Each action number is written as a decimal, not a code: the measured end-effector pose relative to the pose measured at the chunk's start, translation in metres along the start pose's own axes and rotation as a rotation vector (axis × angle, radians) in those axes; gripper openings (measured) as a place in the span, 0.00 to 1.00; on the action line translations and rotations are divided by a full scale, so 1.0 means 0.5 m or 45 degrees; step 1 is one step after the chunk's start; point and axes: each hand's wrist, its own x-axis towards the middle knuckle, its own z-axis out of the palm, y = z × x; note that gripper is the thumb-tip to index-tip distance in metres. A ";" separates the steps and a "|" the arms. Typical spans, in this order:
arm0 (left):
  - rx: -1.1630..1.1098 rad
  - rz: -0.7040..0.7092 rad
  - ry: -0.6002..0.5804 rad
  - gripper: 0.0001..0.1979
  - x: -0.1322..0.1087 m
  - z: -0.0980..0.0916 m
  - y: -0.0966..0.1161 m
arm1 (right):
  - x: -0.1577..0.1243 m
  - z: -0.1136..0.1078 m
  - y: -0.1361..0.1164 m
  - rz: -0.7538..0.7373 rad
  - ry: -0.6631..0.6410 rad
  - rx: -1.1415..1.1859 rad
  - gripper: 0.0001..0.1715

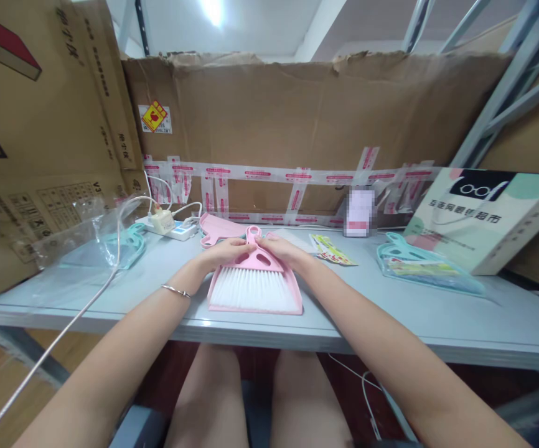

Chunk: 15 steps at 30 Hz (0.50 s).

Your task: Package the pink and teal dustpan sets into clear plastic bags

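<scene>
A pink dustpan [292, 303] lies on the grey table [157, 292] with a pink hand brush [253, 277] and its white bristles set inside it. My left hand [225, 252] grips the brush's handle end from the left, fingers curled. My right hand [282, 249] presses on the same end from the right, fingers closed on it. A second pink piece [218, 229] lies just behind the hands.
A clear plastic bag with a teal dustpan [124, 246] lies left. A bagged teal set [428, 269] and a printed box [484, 218] lie right. A power strip [169, 227] with cables, a leaflet [332, 250], and a taped cardboard wall [297, 124] stand behind.
</scene>
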 end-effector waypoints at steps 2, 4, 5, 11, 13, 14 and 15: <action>0.080 -0.049 -0.082 0.14 -0.001 0.001 0.003 | 0.006 -0.001 0.008 0.003 0.043 0.003 0.18; 0.125 -0.066 -0.125 0.15 -0.004 0.001 0.005 | 0.008 -0.004 0.011 0.005 0.058 -0.006 0.18; 0.140 -0.068 -0.147 0.16 -0.006 0.001 0.006 | 0.007 -0.006 0.011 0.006 0.055 -0.008 0.18; 0.201 -0.040 -0.210 0.15 -0.013 0.000 0.007 | -0.008 -0.007 0.002 0.003 0.013 0.019 0.13; 0.217 -0.060 -0.153 0.16 -0.010 0.001 0.004 | -0.006 -0.005 0.002 0.000 0.029 0.024 0.12; 0.223 -0.069 -0.127 0.16 -0.007 0.002 0.001 | -0.004 -0.005 0.004 -0.003 0.042 0.023 0.12; 0.227 -0.076 -0.108 0.17 -0.005 0.003 -0.001 | -0.001 -0.005 0.006 -0.008 0.059 0.020 0.13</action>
